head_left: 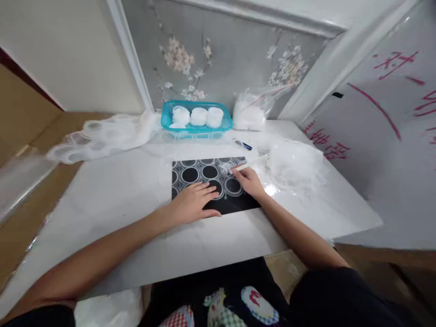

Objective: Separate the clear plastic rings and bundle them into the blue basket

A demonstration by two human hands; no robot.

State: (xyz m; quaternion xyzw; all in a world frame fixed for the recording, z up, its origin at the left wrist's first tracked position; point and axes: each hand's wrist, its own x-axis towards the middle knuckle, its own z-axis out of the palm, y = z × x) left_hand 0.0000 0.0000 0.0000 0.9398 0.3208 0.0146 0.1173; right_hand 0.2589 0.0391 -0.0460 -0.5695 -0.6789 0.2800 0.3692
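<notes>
On the counter [119, 200], a circle-patterned black sheet [235, 208] was pressed by the spread left hand [194, 203], apparently to keep it steady. Over the sheet's right part, a white stick [241, 167] was pinched by the right hand [250, 181], probably for fine control. Its tip was blurred; pale plastic [296, 164] right of the sheet was obscured by glare.
</notes>
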